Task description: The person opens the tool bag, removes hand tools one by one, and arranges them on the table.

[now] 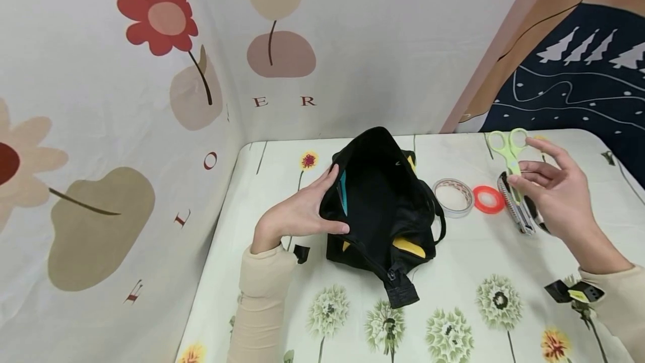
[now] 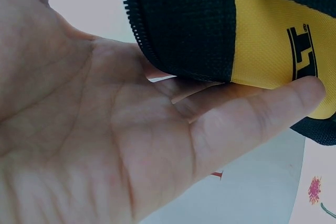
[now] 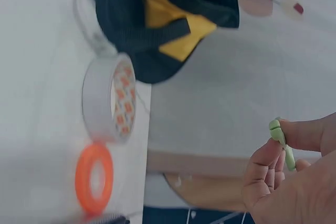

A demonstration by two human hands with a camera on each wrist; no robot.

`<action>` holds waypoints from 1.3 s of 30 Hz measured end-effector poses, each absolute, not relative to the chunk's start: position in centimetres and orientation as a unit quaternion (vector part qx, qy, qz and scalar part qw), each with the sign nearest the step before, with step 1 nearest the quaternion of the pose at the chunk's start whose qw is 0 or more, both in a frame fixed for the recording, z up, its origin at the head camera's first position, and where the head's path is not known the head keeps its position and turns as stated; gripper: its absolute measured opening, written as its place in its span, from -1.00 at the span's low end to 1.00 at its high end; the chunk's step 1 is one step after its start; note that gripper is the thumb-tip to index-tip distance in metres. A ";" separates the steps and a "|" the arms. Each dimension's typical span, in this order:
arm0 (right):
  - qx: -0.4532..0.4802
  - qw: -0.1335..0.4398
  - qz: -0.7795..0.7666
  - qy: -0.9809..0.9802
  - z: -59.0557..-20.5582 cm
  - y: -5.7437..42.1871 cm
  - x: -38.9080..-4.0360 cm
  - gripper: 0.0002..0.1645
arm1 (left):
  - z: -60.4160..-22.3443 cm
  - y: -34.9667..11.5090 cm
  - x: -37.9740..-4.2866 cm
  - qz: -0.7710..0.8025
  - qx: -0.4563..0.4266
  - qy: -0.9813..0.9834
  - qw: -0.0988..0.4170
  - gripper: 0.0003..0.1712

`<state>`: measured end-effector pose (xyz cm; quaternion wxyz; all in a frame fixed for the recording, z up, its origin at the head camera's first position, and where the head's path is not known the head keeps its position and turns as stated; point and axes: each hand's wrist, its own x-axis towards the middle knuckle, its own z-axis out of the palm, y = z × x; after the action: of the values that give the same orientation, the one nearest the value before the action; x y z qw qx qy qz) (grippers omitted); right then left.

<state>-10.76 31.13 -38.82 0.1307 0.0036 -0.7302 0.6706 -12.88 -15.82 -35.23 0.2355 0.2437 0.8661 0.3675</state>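
Observation:
A black and yellow zippered tool bag stands on the table with its mouth gaping and its dark inside showing. At its left rim my left hand grips the wall, thumb inside the mouth and fingers outside. The left wrist view shows those fingers along the yellow side, by the zipper teeth. My right hand pinches light green scissors between thumb and fingers, handle loops up. The scissors are raised off the table, over a utility knife; the right hand partly hides their lower part.
Right of the bag lie a roll of clear tape and a red tape roll, side by side. A dark item beside the knife is partly hidden by my right hand. Flower-printed cloth walls rise behind and left of the table.

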 end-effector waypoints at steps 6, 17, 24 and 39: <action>-0.038 0.157 0.645 -0.747 -39.2 32.9 -10.5 -0.03 | -35.3 -15.8 -12.9 0.368 0.244 0.866 0.236 0.41; -0.100 0.178 0.596 -0.777 -40.2 35.9 -10.6 -0.02 | -35.4 -15.9 -12.9 0.371 0.240 0.865 0.238 0.41; -0.175 0.194 0.584 -0.769 -41.2 38.1 -10.9 -0.04 | -35.5 -15.9 -12.8 0.369 0.241 0.866 0.236 0.41; -0.269 0.201 0.508 -0.793 -43.4 41.4 -11.1 -0.04 | -35.5 -15.8 -12.9 0.366 0.243 0.867 0.234 0.41</action>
<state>-11.06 41.42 -43.36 0.2007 -0.2694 -0.7931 0.5080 -12.91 -15.80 -35.48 0.2344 0.2432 0.8672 0.3660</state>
